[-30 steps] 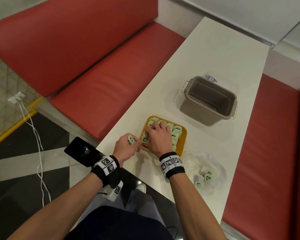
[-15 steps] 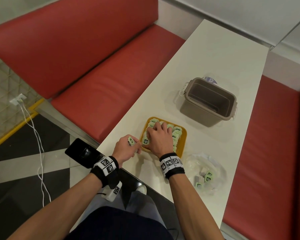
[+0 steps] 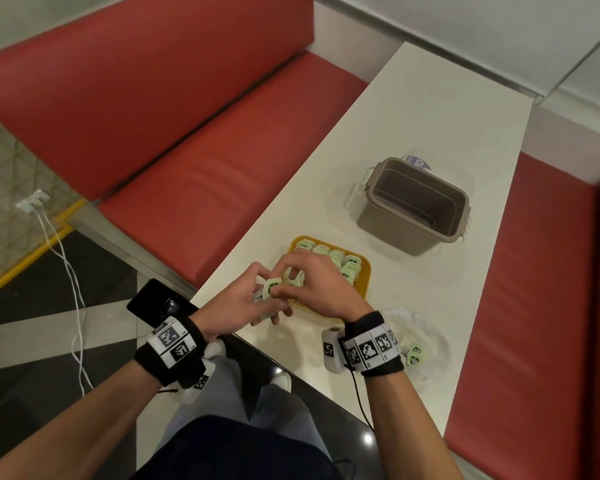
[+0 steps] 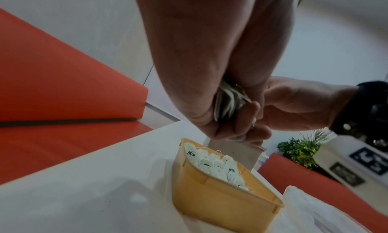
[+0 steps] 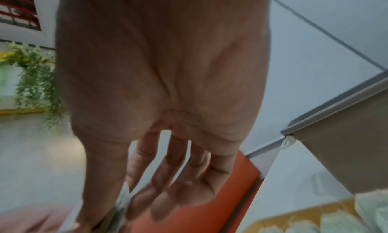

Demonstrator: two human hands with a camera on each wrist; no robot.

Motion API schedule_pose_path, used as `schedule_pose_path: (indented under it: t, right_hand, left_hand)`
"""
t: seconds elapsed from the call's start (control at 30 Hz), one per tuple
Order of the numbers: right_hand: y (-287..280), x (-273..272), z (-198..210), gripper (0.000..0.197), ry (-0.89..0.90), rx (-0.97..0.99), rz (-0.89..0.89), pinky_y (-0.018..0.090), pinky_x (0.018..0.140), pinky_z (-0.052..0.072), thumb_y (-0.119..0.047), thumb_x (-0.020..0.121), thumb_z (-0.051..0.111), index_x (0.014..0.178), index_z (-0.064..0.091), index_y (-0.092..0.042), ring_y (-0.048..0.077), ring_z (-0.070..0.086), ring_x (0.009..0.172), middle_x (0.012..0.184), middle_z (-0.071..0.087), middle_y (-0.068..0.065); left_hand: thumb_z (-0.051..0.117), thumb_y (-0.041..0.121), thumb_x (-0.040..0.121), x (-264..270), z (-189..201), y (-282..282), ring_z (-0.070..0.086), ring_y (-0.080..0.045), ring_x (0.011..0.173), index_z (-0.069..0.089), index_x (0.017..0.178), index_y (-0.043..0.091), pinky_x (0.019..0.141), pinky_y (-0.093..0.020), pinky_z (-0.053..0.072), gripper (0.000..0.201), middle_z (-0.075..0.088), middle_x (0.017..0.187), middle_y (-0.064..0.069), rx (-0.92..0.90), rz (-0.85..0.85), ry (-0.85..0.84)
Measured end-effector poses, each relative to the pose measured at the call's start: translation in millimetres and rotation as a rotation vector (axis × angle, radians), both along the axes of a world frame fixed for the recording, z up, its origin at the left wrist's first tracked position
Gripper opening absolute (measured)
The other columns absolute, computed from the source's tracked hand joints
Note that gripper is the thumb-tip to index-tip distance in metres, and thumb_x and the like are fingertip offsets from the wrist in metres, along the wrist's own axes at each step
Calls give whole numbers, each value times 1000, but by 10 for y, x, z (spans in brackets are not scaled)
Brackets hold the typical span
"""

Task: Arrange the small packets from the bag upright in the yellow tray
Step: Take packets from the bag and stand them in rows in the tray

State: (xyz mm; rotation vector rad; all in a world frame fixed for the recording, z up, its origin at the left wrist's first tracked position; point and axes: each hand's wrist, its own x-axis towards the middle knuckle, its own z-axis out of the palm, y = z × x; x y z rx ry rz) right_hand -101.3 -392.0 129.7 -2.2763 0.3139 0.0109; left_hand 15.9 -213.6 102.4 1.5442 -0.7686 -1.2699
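Left hand (image 3: 238,303) grips a stack of small green-white packets (image 4: 227,102) above table edge, beside the yellow plastic tray (image 3: 363,285) of upright packets. Right hand (image 3: 314,285) thumb and forefinger pinch the top packet (image 3: 273,286); other fingers (image 5: 168,175) spread.

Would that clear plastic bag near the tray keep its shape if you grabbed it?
Probably not. The bag lies crumpled and flattened on the table, so it looks thin and floppy. Only a few packets show through it, so it is likely light and would sag around them. Its film looks glossy, so it may slide under the fingers.
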Motion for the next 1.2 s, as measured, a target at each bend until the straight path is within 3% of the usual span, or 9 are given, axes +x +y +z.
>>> schedule_pose_path:
  t: [0.2,0.3,0.4,0.57,0.77,0.93,1.03,1.13,1.2]
  right_hand:
    - [-126,-89,33,15,-48,9,-131,14,72,45,-34,96,82,100,69,-27,2,64,80,81,65,-13]
    - [-173,-135,28,15,-13,21,-141,11,74,46,-34,94,85,103,75,-28,-1,67,84,82,70,-16]
    - [-250,-186,-18,13,12,-32,-228,25,77,51,-31,95,84,102,73,-29,6,67,84,86,72,-12]
    - [-389,-303,-257,22,177,-155,-388,29,71,45,-32,96,81,115,70,-30,10,64,91,98,74,-12]
    - [-172,-341,-715,28,331,-281,-362,38,80,60,-27,96,79,116,61,-31,21,72,93,99,76,-5]
    - [-46,-270,-901,37,389,-430,-343,42,74,62,-33,96,79,120,52,-27,32,73,85,96,74,4]
    - [-80,-293,-819,40,379,-477,-391,38,69,56,-37,94,79,122,52,-27,32,71,84,93,72,6]
    - [-110,-299,-737,45,347,-528,-399,34,63,45,-48,87,85,110,52,-28,27,60,76,87,69,1]
    - [-104,-266,-760,50,331,-536,-346,33,63,45,-56,82,87,99,48,-28,24,59,75,86,68,-3]
  left_hand:
    - [76,23,101,-26,-18,-56,64,-26,75,63,108,-3,56,-31,42,30,77,96,-22,-53,141,-20]
    - [78,22,100,-55,-105,-137,56,-28,68,71,99,7,54,-32,40,16,72,83,-27,-70,240,-34]
    - [81,31,97,-82,-187,-218,64,-25,68,77,94,24,57,-33,45,9,76,80,-15,-13,315,-107]
    - [82,31,95,-30,-404,-206,75,-16,69,75,91,21,63,-31,49,13,76,80,0,142,459,-258]
    - [81,39,95,-54,-516,-251,72,-5,61,68,100,18,65,-29,48,25,77,84,-2,268,465,-288]
    - [80,40,95,-103,-539,-325,73,-6,61,65,102,18,63,-28,46,27,77,88,-3,288,437,-307]
    - [81,40,95,-122,-557,-346,73,-7,62,64,103,18,61,-26,45,29,78,84,-3,309,419,-312]
    - [81,39,95,-130,-608,-354,74,-11,63,62,104,18,63,-31,49,30,79,74,-5,319,411,-276]
    - [80,35,96,-144,-626,-370,75,-14,63,59,105,19,64,-33,53,28,79,71,-5,318,412,-246]
